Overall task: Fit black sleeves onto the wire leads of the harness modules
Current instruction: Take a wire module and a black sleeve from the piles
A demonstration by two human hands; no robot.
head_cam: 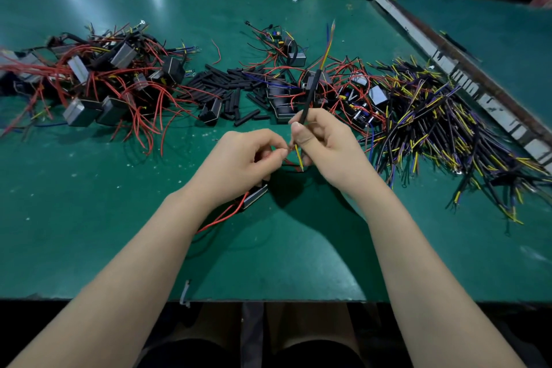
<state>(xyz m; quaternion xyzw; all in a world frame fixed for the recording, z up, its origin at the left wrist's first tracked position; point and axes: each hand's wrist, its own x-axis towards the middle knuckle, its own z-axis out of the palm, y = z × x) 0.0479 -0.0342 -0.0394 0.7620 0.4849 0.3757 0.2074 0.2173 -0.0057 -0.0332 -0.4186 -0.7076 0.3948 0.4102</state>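
A: What lies on the green surface (pixel 89 218)?

B: Three big heaps across the far half. On the left, a tangle of grey-and-black modules with red leads (pixel 98 81). On the right, a spread of sleeved wire bundles (pixel 442 128), black with yellow and purple ends showing. Between them, a pile of loose black sleeves (pixel 227 86), short matte tubes lying every way, and just right of it a smaller cluster of modules (pixel 286 98). Too many of each to count.

A: And the piece in work?

B: One module (pixel 254 197), a dark block with a pale edge, sits near the middle of the surface under the left wrist, one red lead (pixel 221 218) trailing toward the near edge.

A: The hands?

B: Both raised just above that module, forearms coming in from the near edge. The right hand (pixel 325 146) has its fingers curled round one black sleeve (pixel 310 95), held nearly upright, with yellow, red and blue wires (pixel 328 45) coming out of its top and a yellow tip showing below the hand. The left hand (pixel 248 158) pinches a thin wire end (pixel 288 149) between thumb and forefinger, right beside the right thumb.
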